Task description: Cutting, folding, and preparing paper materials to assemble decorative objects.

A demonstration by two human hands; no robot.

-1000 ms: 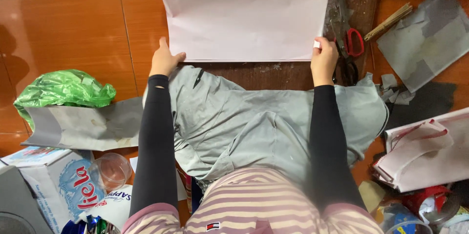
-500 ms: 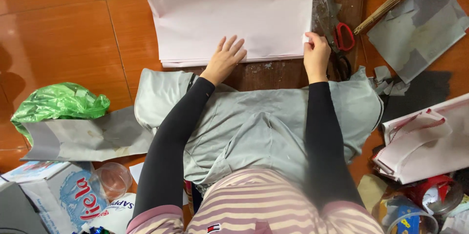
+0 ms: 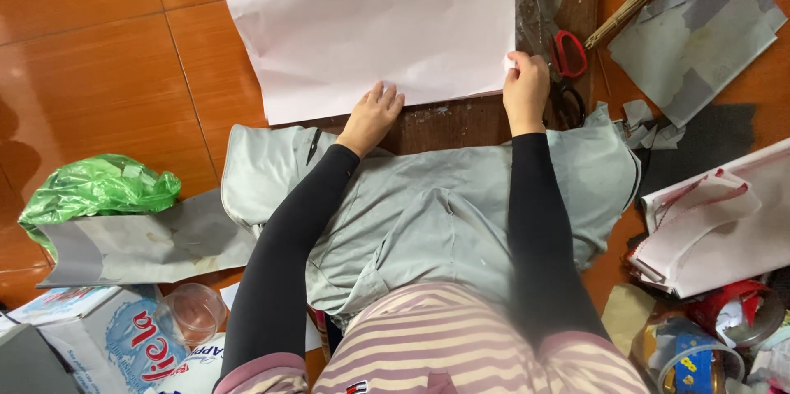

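Paper: a large white sheet of paper [image 3: 387, 32] lies on a dark wooden board [image 3: 461, 126] over the orange tile floor [image 3: 99, 73].
Left hand: the left hand [image 3: 372, 116] is open, fingers spread flat on the sheet's near edge.
Right hand: the right hand [image 3: 527, 89] pinches the sheet's near right corner.
Nearby: red-handled scissors [image 3: 566, 60] lie just right of that hand; a green plastic bag [image 3: 95, 190] sits well apart at left.

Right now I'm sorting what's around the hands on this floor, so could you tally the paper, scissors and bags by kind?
White paper sheet, under both hands: 1
Red-handled scissors: 1
Black-handled scissors: 1
Green plastic bag: 1
Stick bundle: 1
Total: 5
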